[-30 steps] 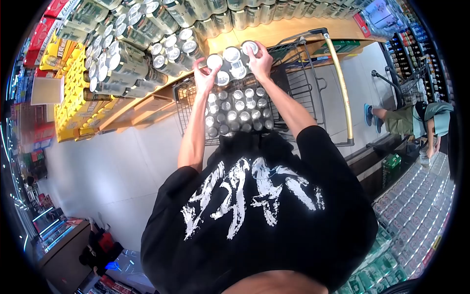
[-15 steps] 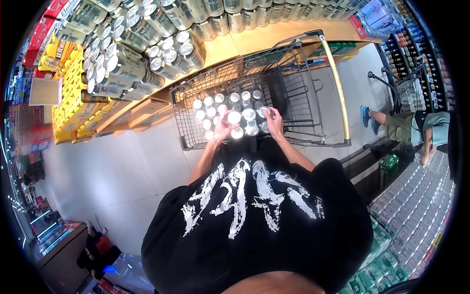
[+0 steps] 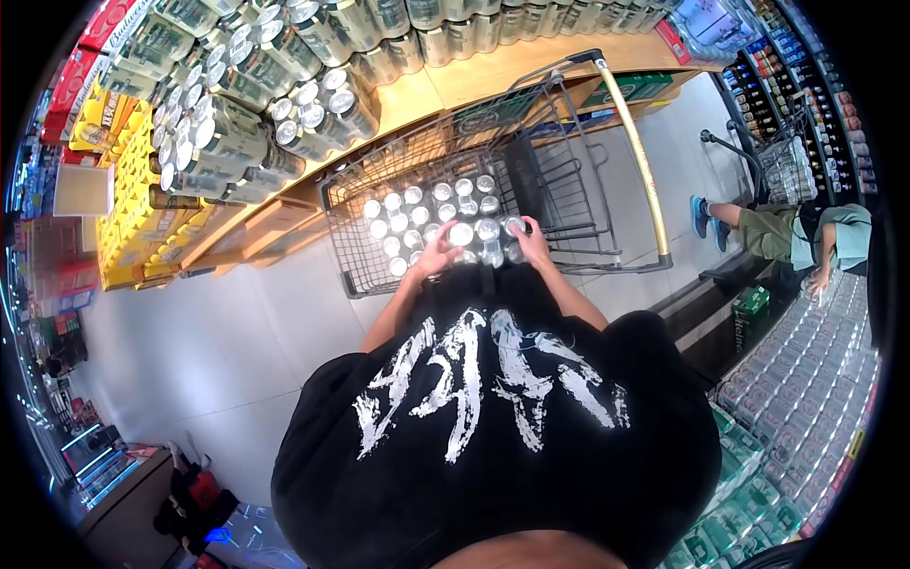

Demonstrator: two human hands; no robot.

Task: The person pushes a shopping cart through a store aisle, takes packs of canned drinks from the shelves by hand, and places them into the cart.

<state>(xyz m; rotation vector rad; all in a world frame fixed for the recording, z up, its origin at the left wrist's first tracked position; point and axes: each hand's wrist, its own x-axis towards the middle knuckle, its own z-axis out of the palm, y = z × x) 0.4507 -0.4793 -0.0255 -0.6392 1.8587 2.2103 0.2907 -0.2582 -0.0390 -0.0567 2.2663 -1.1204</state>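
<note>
I logged the can pack [image 3: 487, 229] in the cart [image 3: 636, 144], long axis running from left hand [image 3: 437, 257] to right hand [image 3: 536, 244]. Each grip was partly closed on one end; neither was nearer. Other cans [image 3: 420, 215] lay just beyond and leftward.

Your view is brightly lit, with glare whitening the tops of the cans [image 3: 488, 230] between your left hand [image 3: 437, 257] and right hand [image 3: 536, 245]. Left of your left hand, the floor [image 3: 204, 351] shines; far right of your right, fisheye distortion bends the bottle shelves [image 3: 823, 142].
</note>
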